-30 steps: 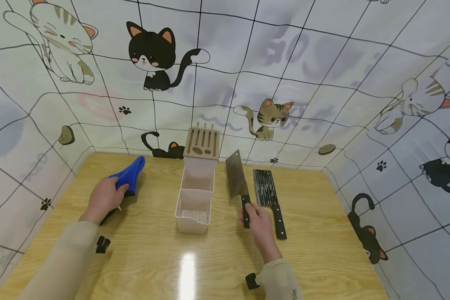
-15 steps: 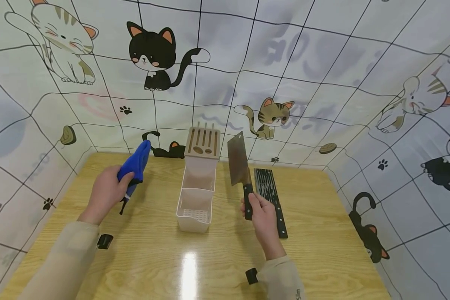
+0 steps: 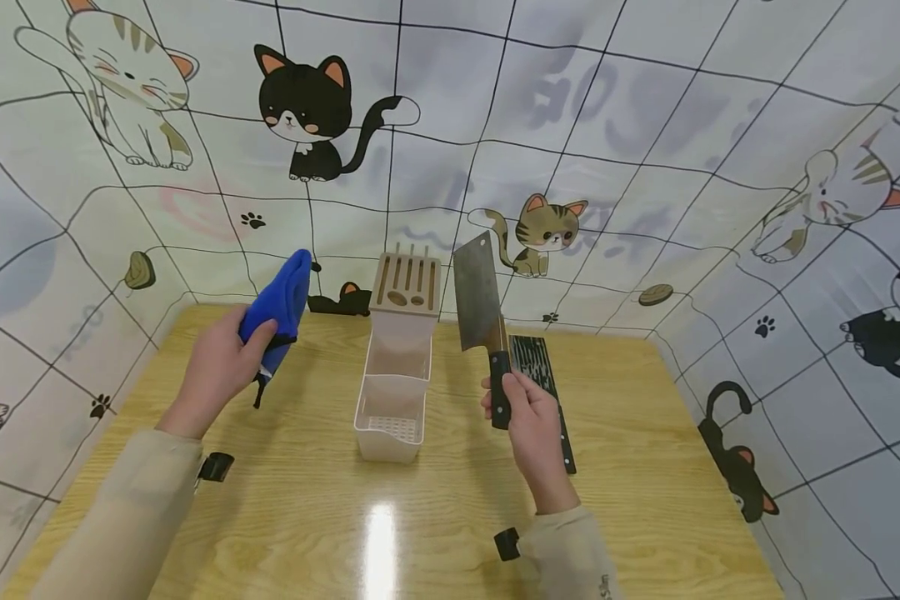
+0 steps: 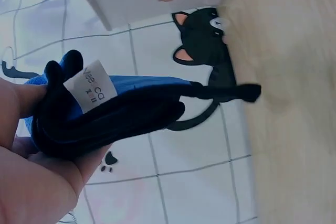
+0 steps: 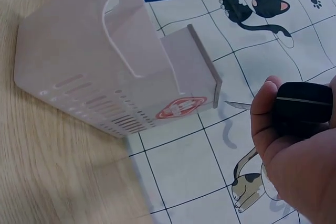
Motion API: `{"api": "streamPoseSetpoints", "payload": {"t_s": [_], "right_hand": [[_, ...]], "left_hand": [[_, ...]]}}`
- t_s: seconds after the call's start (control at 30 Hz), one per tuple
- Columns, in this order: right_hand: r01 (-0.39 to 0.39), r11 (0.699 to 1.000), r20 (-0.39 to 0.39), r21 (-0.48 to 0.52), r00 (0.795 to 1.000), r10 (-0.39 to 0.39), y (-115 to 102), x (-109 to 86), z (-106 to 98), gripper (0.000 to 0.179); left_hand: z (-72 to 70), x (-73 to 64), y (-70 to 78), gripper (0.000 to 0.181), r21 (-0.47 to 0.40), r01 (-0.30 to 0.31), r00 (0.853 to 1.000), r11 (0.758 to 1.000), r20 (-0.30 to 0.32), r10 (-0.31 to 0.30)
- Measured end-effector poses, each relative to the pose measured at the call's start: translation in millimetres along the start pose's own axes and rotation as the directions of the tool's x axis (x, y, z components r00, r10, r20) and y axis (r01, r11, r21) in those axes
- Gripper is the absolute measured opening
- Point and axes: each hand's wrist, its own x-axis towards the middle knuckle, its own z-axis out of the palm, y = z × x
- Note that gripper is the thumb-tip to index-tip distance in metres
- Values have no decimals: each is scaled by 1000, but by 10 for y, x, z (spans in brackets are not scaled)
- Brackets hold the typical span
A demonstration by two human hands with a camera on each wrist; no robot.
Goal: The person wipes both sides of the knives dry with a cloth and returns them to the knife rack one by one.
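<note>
My left hand (image 3: 213, 367) grips a folded blue cloth (image 3: 279, 300) with black edging, raised above the table's left side. A white label (image 4: 91, 90) and a dark loop on the cloth show in the left wrist view. In my right hand (image 3: 532, 429) is a cleaver (image 3: 477, 292), held by its black handle with the blade pointing up and away. Just behind and right of it, a second cleaver (image 3: 534, 358) with a black-and-white streaked blade lies on the table, partly hidden by the hand. Between the hands stands a pale plastic knife holder (image 3: 390, 447) with a tan slotted top.
The wooden table (image 3: 300, 517) meets a cat-print sheet (image 3: 435, 108) hung at the back and both sides. Thin prongs rise behind the holder's slotted top. Near each wrist a small black camera block (image 3: 216, 467) juts out.
Both hands have risen from the table. The blue cloth has moved up and right, its end now overlapping the back sheet. The cleaver has lifted and moved slightly away, standing more upright in view.
</note>
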Motion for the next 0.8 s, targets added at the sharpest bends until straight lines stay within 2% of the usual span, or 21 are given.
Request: {"api": "streamPoseSetpoints", "payload": {"t_s": [0.23, 0.43, 0.53, 0.6, 0.8], "right_hand": [[7, 998, 47, 61, 999, -10, -73, -18, 74, 37], [12, 993, 114, 117, 993, -25, -95, -58, 177, 36], [7, 988, 154, 152, 988, -31, -100, -84, 239, 36], [0, 986, 179, 167, 983, -30, -102, -105, 278, 36], [-41, 977, 247, 209, 969, -12, -77, -156, 375, 37]], "left_hand": [[-26, 69, 241, 42, -31, -35, 998, 999, -55, 33], [-45, 82, 418, 39, -60, -46, 996, 997, -81, 41], [-35, 77, 488, 36, -81, -68, 992, 994, -115, 58], [-15, 74, 531, 34, -92, -95, 985, 991, -154, 80], [104, 128, 645, 39, -95, -209, 946, 973, -271, 176]]}}
